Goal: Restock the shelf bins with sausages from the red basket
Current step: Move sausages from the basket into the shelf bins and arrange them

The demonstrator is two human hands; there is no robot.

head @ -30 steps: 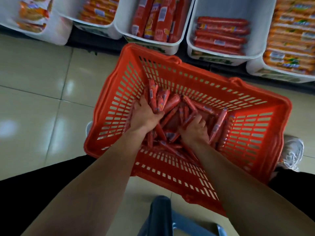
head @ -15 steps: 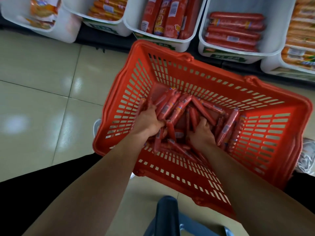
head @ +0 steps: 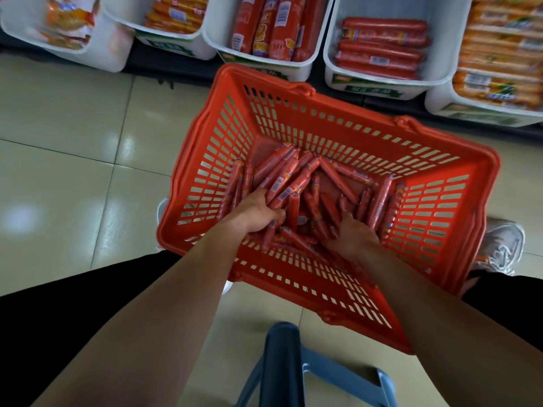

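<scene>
The sausages [head: 308,198] lie heaped in the red basket [head: 440,160]. My left hand [head: 258,214] curls around a bundle; my right hand [head: 349,233] presses spread fingers into the pile. Align ends, grip firmly, lift toward the white bins [head: 379,80] at twelve o'clock.

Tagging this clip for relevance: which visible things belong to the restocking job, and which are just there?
Part of the job:
red basket
loose sausages in it
left hand, gripping a bunch of sausages
right hand, down among them
white shelf bins with red sausages

Just there:
blue stool
bin of orange snack packs
white shoe
</scene>
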